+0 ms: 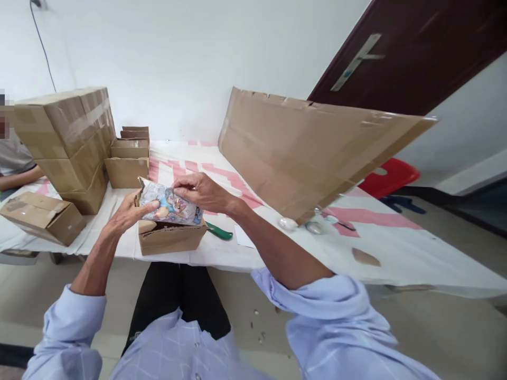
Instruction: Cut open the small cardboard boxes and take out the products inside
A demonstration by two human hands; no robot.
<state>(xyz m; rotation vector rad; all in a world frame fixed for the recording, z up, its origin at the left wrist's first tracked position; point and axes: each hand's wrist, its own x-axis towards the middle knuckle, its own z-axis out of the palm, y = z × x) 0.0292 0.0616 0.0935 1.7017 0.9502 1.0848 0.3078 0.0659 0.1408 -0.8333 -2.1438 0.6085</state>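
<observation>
A plump packet with a colourful cartoon print (170, 205) is held tilted over a small open cardboard box (171, 241). My left hand (132, 211) grips the packet's left end, thumb on the printed face. The fingers of my right hand (202, 191) are pinched together at its upper edge, touching the print. What lies inside the box is mostly hidden by the packet. A green-handled tool (219, 232) lies on the table against the box's right side; its other end is out of sight.
Stacked taped cartons (75, 142) and a closed small box (43, 216) stand left, with open boxes (129, 169) behind. A big cardboard sheet (293, 148) leans at the back right, tape rolls (315, 228) by its foot. A person's arm (19, 178) shows far left.
</observation>
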